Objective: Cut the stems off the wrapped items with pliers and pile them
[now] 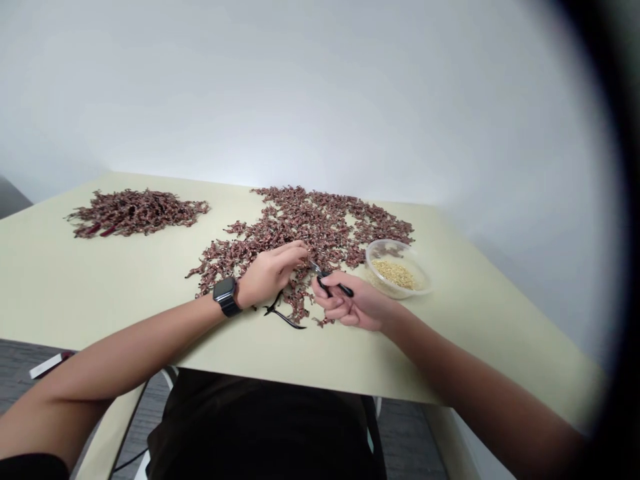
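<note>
Black clothing (260, 430) fills bottom centre. Mid-frame: right hand (356, 305) grips black-handled pliers (345, 290); left hand (265, 275) narrowed, any held part indeterminable.

Brownish-red pieces (311, 223) (the watch (227, 294), black).

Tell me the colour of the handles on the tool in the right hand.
The handles are black, as the head view shows.

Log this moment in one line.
right hand: holds pliers | left hand: over large pile, near pliers | bowl: yellow bits inside | small pile: left
</note>
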A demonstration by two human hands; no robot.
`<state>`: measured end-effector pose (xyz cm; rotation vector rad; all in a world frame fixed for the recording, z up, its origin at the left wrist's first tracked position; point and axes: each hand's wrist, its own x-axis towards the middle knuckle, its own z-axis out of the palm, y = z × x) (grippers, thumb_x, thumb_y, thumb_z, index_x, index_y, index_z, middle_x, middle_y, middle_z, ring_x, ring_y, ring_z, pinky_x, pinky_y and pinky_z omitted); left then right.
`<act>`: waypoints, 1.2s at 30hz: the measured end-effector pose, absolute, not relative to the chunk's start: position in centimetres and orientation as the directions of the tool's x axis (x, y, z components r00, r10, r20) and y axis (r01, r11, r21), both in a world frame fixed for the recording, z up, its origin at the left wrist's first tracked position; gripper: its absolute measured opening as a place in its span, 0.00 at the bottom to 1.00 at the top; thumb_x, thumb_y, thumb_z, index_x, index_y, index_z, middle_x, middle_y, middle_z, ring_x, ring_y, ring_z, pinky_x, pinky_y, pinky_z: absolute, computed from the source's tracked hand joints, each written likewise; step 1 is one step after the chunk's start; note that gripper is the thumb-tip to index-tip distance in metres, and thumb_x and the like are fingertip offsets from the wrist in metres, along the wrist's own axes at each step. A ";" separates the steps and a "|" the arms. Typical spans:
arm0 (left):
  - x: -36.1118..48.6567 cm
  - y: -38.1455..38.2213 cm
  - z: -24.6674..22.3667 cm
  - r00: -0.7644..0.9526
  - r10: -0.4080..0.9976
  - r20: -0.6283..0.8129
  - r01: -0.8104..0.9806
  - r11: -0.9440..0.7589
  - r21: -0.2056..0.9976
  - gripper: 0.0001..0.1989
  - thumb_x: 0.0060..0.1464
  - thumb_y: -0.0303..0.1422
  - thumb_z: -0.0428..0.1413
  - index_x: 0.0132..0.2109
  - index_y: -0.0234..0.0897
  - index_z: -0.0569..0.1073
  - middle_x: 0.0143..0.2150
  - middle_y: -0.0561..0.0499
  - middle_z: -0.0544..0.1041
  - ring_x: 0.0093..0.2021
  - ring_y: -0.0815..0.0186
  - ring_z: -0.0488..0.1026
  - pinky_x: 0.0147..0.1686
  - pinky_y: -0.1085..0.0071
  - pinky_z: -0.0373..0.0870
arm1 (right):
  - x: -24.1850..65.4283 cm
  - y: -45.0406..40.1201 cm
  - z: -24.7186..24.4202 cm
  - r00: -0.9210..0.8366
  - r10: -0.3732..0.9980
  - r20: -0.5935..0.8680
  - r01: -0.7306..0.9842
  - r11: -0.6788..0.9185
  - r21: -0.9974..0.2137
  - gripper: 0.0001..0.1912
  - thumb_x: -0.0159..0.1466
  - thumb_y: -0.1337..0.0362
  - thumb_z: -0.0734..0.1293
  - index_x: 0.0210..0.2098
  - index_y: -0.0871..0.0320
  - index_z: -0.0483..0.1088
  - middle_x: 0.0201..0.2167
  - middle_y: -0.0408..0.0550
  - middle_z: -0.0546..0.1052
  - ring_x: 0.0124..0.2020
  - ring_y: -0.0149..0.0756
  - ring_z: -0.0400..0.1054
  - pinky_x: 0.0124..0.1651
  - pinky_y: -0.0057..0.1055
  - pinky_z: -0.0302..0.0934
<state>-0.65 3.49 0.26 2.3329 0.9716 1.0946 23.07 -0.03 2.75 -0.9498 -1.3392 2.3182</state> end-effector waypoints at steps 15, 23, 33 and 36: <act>0.7 3.4 0.2 0.565 0.823 0.060 -0.122 0.012 0.992 0.19 0.61 0.43 0.62 0.50 0.39 0.65 0.40 0.50 0.79 0.19 0.75 0.70 0.13 0.80 0.61 | 23.1 1.0 0.5 -0.385 0.872 0.301 0.700 0.489 -0.521 0.10 0.65 0.57 0.65 0.33 0.54 0.60 0.26 0.40 0.66 0.27 0.34 0.58 0.32 0.31 0.46; 0.8 3.4 0.4 0.591 0.805 0.050 -0.207 0.091 0.974 0.18 0.60 0.42 0.63 0.49 0.39 0.66 0.43 0.47 0.80 0.18 0.76 0.70 0.12 0.81 0.59 | 23.5 1.1 0.3 -0.406 0.861 0.308 0.752 0.505 -0.423 0.10 0.66 0.57 0.64 0.34 0.53 0.60 0.29 0.43 0.70 0.29 0.35 0.61 0.32 0.31 0.46; 0.7 3.5 0.6 0.585 0.805 0.095 -0.184 0.017 0.983 0.17 0.62 0.40 0.61 0.51 0.40 0.65 0.44 0.47 0.80 0.18 0.76 0.69 0.12 0.81 0.60 | 23.3 0.9 0.5 -0.437 0.863 0.252 0.671 0.500 -0.548 0.10 0.68 0.58 0.64 0.33 0.54 0.61 0.24 0.38 0.65 0.25 0.31 0.58 0.30 0.30 0.46; 0.8 3.4 0.5 0.579 0.808 0.109 -0.148 -0.028 0.989 0.16 0.62 0.40 0.60 0.51 0.40 0.64 0.40 0.51 0.78 0.18 0.75 0.69 0.12 0.81 0.60 | 23.3 0.9 0.2 -0.432 0.876 0.214 0.642 0.465 -0.610 0.11 0.67 0.58 0.65 0.32 0.55 0.61 0.24 0.38 0.64 0.25 0.30 0.57 0.30 0.30 0.46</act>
